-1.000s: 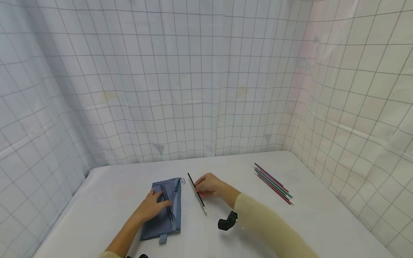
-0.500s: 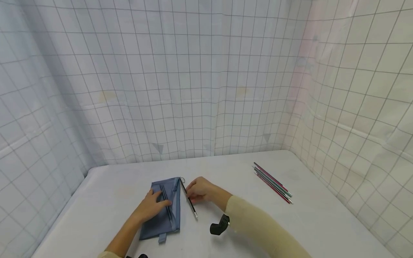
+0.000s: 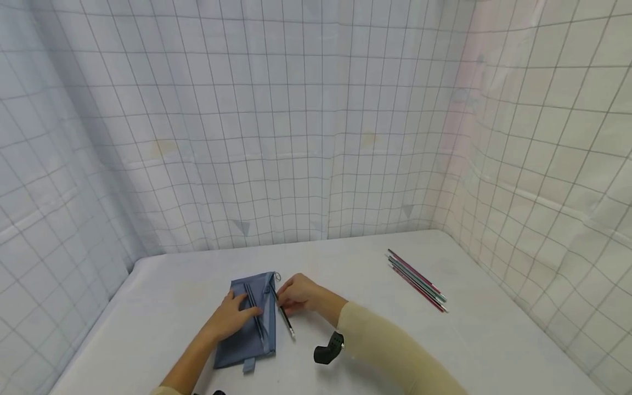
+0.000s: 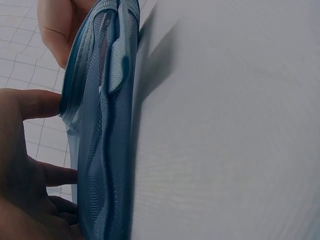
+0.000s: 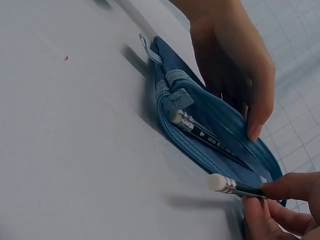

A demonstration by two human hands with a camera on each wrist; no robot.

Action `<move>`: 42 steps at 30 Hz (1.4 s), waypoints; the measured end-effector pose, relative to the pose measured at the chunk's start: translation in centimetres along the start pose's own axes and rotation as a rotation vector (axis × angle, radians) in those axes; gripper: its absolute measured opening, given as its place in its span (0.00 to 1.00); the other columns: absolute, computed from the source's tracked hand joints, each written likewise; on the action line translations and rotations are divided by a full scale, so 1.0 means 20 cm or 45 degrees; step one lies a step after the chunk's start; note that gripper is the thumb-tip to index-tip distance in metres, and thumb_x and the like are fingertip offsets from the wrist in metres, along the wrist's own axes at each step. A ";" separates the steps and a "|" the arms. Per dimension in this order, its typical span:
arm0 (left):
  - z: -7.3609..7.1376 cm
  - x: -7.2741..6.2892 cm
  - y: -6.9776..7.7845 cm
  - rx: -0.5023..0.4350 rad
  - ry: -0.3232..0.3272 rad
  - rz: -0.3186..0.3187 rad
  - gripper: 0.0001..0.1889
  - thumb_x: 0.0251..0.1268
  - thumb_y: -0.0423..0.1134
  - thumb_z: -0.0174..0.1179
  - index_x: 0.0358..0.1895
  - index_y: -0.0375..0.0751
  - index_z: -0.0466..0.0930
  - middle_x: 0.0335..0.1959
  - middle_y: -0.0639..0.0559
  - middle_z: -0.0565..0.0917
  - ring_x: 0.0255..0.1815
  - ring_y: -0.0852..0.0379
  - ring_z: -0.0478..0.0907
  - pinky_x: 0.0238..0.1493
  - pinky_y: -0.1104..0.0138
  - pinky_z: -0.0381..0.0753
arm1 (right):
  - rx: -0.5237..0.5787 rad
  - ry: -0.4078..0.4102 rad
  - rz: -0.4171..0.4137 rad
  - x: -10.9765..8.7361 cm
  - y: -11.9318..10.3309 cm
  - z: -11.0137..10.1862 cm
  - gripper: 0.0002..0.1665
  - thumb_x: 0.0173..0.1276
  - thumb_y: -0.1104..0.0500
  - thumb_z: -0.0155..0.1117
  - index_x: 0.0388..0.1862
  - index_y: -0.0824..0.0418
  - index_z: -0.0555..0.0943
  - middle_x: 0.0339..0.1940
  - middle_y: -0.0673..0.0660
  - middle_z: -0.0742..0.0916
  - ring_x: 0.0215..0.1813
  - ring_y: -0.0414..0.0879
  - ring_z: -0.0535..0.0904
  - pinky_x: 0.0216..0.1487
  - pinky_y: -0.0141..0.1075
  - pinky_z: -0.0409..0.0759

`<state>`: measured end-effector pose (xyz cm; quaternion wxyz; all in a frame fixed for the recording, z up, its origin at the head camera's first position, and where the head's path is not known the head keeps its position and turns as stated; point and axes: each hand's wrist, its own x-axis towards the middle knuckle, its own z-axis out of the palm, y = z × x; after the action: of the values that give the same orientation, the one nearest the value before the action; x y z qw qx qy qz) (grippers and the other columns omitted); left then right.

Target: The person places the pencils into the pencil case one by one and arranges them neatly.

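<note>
A blue zippered pencil case (image 3: 242,346) lies on the white table. My left hand (image 3: 232,318) rests on it with fingers spread, the thumb against the zipper edge. That zipper gapes, and a black pencil (image 5: 207,136) with a white eraser shows inside it in the right wrist view. Between thumb and fingers, my right hand (image 3: 299,292) pinches another black pencil (image 3: 286,320) at the case's right side. Its white eraser end points toward me, while its far end reaches the case's opening, where the tip is hidden.
Several pencils (image 3: 418,282), red, green and dark, lie together at the right of the table (image 3: 365,258). A metal ring (image 3: 277,276) hangs at the case's far corner. Grid-patterned curtains (image 3: 306,137) stand behind and at both sides.
My right hand has moved left with the black pencil, bringing its far end from the bare table to the case's opening. My left hand has stayed on the case.
</note>
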<state>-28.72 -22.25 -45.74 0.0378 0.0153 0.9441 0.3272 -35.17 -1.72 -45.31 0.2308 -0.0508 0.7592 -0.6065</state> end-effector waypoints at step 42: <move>-0.01 -0.02 0.02 -0.042 -0.034 -0.025 0.47 0.69 0.58 0.59 0.74 0.18 0.59 0.75 0.12 0.45 0.74 0.15 0.48 0.69 0.29 0.55 | 0.143 -0.175 0.077 -0.02 -0.04 0.15 0.09 0.70 0.76 0.56 0.43 0.76 0.83 0.31 0.65 0.88 0.35 0.55 0.90 0.43 0.44 0.88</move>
<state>-28.43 -22.11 -45.32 0.0540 0.0097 0.9380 0.3423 -33.67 -4.53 -45.01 0.3033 -0.0564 0.7076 -0.6358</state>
